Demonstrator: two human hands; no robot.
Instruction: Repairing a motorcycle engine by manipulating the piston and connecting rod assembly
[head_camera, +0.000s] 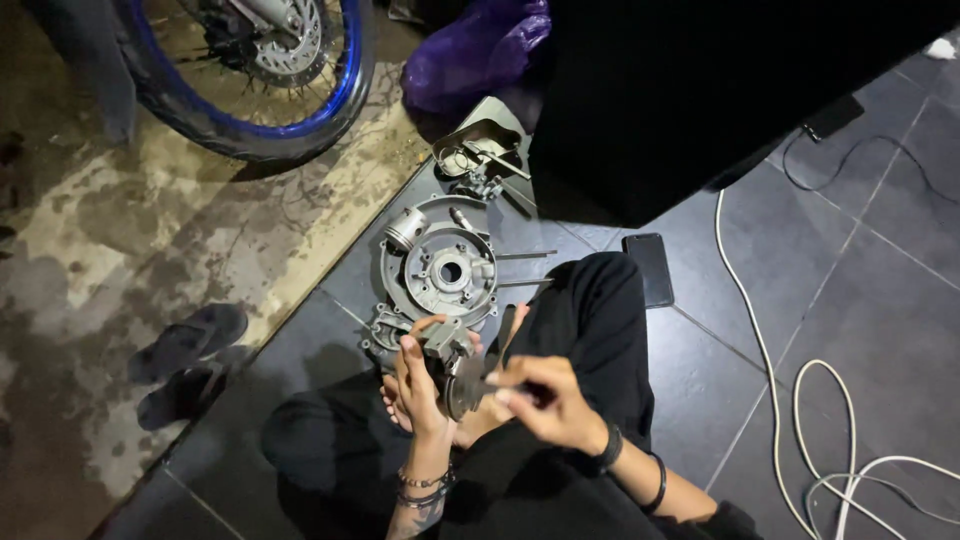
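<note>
Dark tiled floor (860, 250), left hand (420, 385) fingers gripping metal engine part (455, 365), right hand (545, 400) fingers pinching thin tool (490, 380) against it

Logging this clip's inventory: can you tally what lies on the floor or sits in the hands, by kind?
Metal engine parts: 4 (round casing, piston, cover plate, part held in the left hand)
Sandals: 2
Phone: 1
White cable: 1
Purple bag: 1
Wheel: 1
Total: 10
The right hand pinches something too dark to identify.
</note>
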